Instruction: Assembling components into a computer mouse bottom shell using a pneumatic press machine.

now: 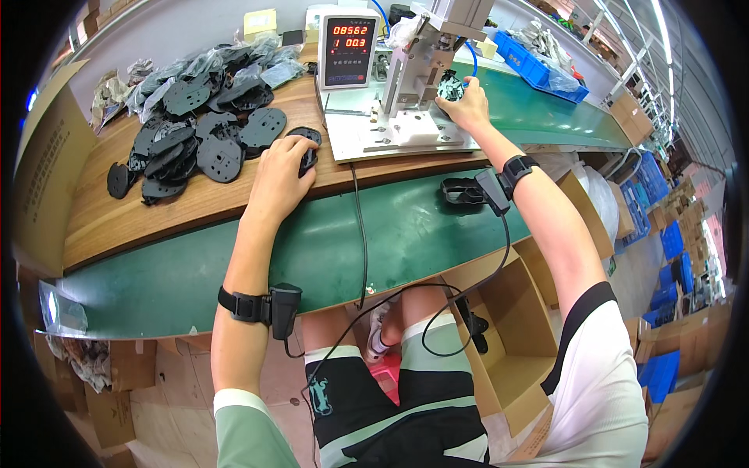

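Observation:
My left hand (pixel 282 178) rests at the wooden board's front edge, its fingers closed over a black plastic part (pixel 311 136) beside the machine's metal base. My right hand (pixel 468 109) is raised at the right side of a metal bench press (pixel 412 69), pinching a dark part with a pale greenish pattern (pixel 449 83). Below the press head, a white fixture block (pixel 414 127) sits on the metal base plate (pixel 351 140). Left of my left hand lies a heap of flat, rounded black plastic parts (pixel 219 156), some with small holes. My fingers partly hide both held pieces.
A control box with a red display (pixel 348 51) stands left of the press. Another black part (pixel 462 191) lies on the green tabletop (pixel 398 226) under my right wrist. Cardboard boxes (pixel 515 327) stand below; a blue tray (pixel 538 66) sits far right. Cables hang from my wrist straps.

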Demonstrator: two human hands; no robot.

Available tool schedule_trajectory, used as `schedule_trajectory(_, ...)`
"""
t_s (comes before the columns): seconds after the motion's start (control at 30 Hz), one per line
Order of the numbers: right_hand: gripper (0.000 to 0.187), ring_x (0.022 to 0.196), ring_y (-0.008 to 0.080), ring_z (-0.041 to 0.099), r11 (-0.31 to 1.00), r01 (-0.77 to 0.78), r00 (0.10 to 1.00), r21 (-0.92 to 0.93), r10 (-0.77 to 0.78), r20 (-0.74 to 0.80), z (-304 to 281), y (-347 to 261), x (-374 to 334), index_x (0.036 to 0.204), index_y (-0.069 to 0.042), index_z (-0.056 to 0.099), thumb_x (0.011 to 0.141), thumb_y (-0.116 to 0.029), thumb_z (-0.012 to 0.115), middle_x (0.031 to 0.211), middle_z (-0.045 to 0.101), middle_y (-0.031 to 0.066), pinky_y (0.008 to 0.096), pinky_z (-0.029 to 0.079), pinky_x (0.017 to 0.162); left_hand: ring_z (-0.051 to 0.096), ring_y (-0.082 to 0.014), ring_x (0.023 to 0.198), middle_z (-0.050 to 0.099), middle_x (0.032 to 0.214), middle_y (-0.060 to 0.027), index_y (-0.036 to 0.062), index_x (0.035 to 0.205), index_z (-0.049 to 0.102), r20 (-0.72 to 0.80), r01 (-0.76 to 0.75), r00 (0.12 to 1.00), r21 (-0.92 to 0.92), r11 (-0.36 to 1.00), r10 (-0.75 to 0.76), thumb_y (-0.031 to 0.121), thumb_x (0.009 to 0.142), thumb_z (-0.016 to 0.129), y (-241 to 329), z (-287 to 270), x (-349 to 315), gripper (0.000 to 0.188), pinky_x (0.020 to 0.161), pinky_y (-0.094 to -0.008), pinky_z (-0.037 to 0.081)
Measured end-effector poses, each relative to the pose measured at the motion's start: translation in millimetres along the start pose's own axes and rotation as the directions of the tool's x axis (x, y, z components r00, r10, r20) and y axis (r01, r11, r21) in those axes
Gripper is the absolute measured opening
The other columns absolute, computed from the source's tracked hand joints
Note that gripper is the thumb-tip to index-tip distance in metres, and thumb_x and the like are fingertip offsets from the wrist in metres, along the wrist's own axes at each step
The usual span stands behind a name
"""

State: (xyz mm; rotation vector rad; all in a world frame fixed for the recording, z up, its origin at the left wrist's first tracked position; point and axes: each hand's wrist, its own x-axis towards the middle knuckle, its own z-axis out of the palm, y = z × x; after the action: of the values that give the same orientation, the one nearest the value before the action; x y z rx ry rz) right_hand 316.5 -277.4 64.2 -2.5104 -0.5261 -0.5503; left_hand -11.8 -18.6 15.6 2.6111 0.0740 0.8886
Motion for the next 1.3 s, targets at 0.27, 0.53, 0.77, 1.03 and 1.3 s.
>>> schedule_trajectory(0.27,0.099,0.130,0.0428,0.062,1.000,0.007,1.000,-0.014,-0.007,-0.005,0,3,-2,0.150,0.000,0.045,0.077,-0.046,0.093,0.138,0.063,0.0272,0.0490,0.052,0.110,0.063,-0.0364,0.124,0.070,0.125,-0.0149,0.0059,0.119,0.070,-0.028,-0.011,1.000,-0.031,0.999,0.010,0.008,0.087,0.077,0,2,1,0.033,0.107,-0.0482,0.049)
schedule_trajectory(0.53,0.096,0.130,0.0423,0.062,1.000,-0.002,1.000,0.007,0.002,-0.013,-1,-4,-7,0.148,-0.002,0.046,0.077,-0.047,0.093,0.136,0.066,0.0244,0.0495,0.053,0.108,0.062,-0.0373,0.127,0.070,0.128,-0.0149,0.0050,0.120,0.070,0.001,0.028,1.000,-0.038,0.999,-0.028,0.009,0.089,0.078,1,-1,2,0.033,0.110,-0.0462,0.049)
schedule_trajectory(0.77,0.095,0.130,0.0411,0.063,0.998,-0.044,0.999,-0.043,0.042,-0.033,1,1,-9,0.149,-0.004,0.046,0.078,-0.047,0.093,0.138,0.065,0.0224,0.0501,0.053,0.109,0.062,-0.0371,0.127,0.070,0.128,-0.0145,0.0055,0.122,0.069,-0.005,0.017,1.000,-0.049,0.999,-0.017,0.009,0.089,0.078,3,0,2,0.034,0.110,-0.0460,0.049)
schedule_trajectory(1.03,0.098,0.135,0.0398,0.060,0.998,-0.048,0.999,-0.032,0.049,0.019,-3,-2,-9,0.151,-0.006,0.044,0.079,-0.051,0.091,0.143,0.062,0.0216,0.0516,0.053,0.109,0.061,-0.0377,0.127,0.069,0.128,-0.0152,0.0060,0.124,0.069,-0.012,0.027,1.000,-0.046,0.999,-0.028,0.010,0.090,0.078,2,0,0,0.036,0.110,-0.0461,0.049)
schedule_trajectory(1.3,0.106,0.132,0.0398,0.063,0.998,-0.048,0.999,-0.046,0.048,0.012,1,5,-9,0.156,-0.005,0.040,0.077,-0.054,0.092,0.143,0.063,0.0225,0.0507,0.052,0.110,0.061,-0.0366,0.129,0.068,0.132,-0.0166,0.0062,0.126,0.070,0.031,0.029,0.999,-0.097,0.995,-0.026,0.014,0.090,0.079,9,-4,1,0.039,0.112,-0.0450,0.048)
